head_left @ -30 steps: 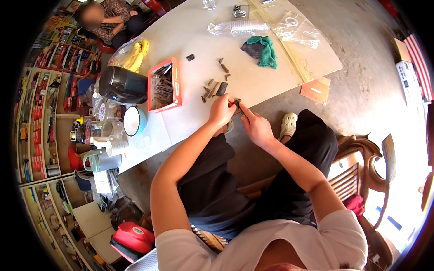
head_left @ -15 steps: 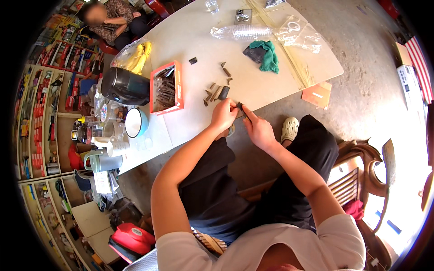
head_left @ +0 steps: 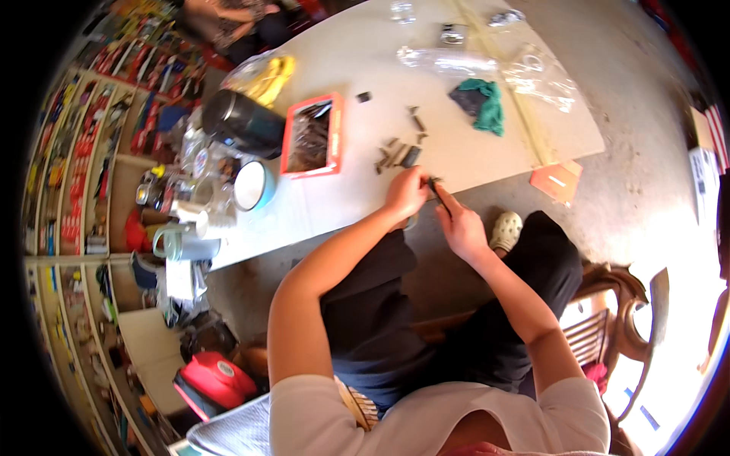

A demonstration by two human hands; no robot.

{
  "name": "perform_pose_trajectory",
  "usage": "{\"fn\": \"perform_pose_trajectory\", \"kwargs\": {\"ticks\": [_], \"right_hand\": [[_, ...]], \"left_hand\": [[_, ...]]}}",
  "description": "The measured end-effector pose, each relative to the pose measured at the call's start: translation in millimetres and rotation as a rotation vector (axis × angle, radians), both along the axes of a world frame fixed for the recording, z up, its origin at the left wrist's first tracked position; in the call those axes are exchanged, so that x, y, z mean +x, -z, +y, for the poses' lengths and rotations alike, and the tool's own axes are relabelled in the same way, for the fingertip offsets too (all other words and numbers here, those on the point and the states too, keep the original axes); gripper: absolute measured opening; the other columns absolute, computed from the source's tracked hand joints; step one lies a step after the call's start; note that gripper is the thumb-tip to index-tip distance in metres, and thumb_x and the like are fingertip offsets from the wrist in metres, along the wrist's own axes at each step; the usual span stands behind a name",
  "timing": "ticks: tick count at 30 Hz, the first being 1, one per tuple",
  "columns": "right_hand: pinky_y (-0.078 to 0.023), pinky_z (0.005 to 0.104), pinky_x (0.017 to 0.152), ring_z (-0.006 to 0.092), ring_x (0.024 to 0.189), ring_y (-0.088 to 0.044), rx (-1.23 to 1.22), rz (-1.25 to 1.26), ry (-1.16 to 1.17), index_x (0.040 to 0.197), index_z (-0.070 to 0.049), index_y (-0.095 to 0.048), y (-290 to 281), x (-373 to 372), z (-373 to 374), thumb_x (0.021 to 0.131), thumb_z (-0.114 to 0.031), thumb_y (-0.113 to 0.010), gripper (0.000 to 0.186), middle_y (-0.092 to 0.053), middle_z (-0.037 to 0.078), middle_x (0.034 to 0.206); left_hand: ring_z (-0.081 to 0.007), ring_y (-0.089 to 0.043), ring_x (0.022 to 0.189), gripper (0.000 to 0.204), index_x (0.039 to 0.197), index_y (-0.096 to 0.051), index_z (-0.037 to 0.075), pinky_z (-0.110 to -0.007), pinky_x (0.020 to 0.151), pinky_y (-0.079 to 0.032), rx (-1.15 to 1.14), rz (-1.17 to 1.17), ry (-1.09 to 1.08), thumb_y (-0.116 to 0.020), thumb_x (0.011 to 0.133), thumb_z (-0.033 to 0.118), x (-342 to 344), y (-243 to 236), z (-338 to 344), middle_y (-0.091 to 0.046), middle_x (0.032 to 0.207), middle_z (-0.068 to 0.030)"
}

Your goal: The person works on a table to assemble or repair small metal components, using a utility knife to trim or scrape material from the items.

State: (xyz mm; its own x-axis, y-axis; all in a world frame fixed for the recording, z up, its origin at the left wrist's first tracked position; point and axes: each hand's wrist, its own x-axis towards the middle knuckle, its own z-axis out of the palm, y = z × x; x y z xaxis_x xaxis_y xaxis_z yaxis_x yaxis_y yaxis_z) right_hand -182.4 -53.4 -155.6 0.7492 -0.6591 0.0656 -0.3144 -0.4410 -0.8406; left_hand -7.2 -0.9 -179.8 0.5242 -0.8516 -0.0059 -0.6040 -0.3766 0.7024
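Note:
At the table's near edge my two hands meet. A small dark piece (head_left: 433, 184), blurred here, shows between the fingertips. My left hand (head_left: 408, 194) is closed in a pinch at its left side. From the right, my right hand (head_left: 462, 228) has its fingers closed on the same piece, index finger stretched along it. Just beyond my left hand lie several brown stick-like pieces (head_left: 391, 153) and a dark block (head_left: 411, 156). Further off are more brown pieces (head_left: 416, 119). An open red-edged box (head_left: 335, 144) holds many dark brown pieces.
On the table's left stand a black kettle (head_left: 242, 125), a white-and-blue cup (head_left: 254, 185) and bananas (head_left: 275, 82). A green cloth (head_left: 490, 108), a plastic bottle (head_left: 449, 61) and a clear bag (head_left: 540, 76) lie beyond. A person (head_left: 236, 23) sits at the far left.
The view has shifted, so the table and its things sit further right and slightly lower. My hands stay together at the dark piece, which now appears tilted and blurred.

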Motion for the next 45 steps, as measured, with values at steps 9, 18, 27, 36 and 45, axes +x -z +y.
{"fn": "perform_pose_trajectory", "kwargs": {"ticks": [9,18,27,36,45], "right_hand": [[-0.049,0.0477,0.069,0.0400,0.079,-0.062,0.028,0.105,0.003,0.135,-0.015,-0.046,-9,4,-2,0.093,-0.021,-0.051,0.042,-0.065,0.021,0.092],[-0.050,0.0458,0.074,0.0392,0.086,-0.062,-0.015,-0.003,0.012,0.133,-0.014,-0.048,-5,-1,-4,0.091,-0.021,-0.054,0.042,-0.064,0.022,0.099],[-0.049,0.0478,0.070,0.0404,0.079,-0.061,0.024,0.085,0.000,0.136,-0.018,-0.045,-2,3,-3,0.092,-0.024,-0.053,0.044,-0.063,0.022,0.086],[-0.050,0.0473,0.073,0.0403,0.083,-0.062,0.102,0.099,-0.031,0.134,-0.016,-0.047,-11,2,0,0.092,-0.024,-0.052,0.043,-0.064,0.023,0.093],[-0.049,0.0477,0.072,0.0406,0.082,-0.061,0.096,0.113,-0.033,0.133,-0.016,-0.047,-8,1,-2,0.092,-0.024,-0.052,0.043,-0.064,0.021,0.088]], "left_hand": [[-0.0308,-0.061,0.079,0.011,0.081,-0.056,0.004,-0.040,0.068,-0.048,0.023,0.083,-0.013,-0.064,0.076,0.010,0,-10,2,-0.062,0.079,-0.0119],[-0.0255,-0.062,0.068,0.011,0.080,-0.056,0.002,-0.035,0.061,-0.048,-0.054,-0.026,0.009,-0.066,0.078,0.008,0,0,-1,-0.062,0.073,-0.0118],[-0.0182,-0.060,0.067,0.009,0.082,-0.055,-0.001,-0.030,0.062,-0.047,-0.075,0.054,0.102,-0.063,0.081,0.001,5,-3,1,-0.062,0.074,-0.0108],[-0.0179,-0.060,0.067,0.011,0.084,-0.055,-0.001,-0.030,0.062,-0.048,-0.102,0.032,0.087,-0.065,0.081,0.002,5,-1,4,-0.062,0.075,-0.0105],[-0.0282,-0.061,0.071,0.011,0.081,-0.055,0.002,-0.036,0.064,-0.048,-0.114,0.081,0.043,-0.065,0.080,0.007,5,-1,5,-0.061,0.076,-0.0119]]}}
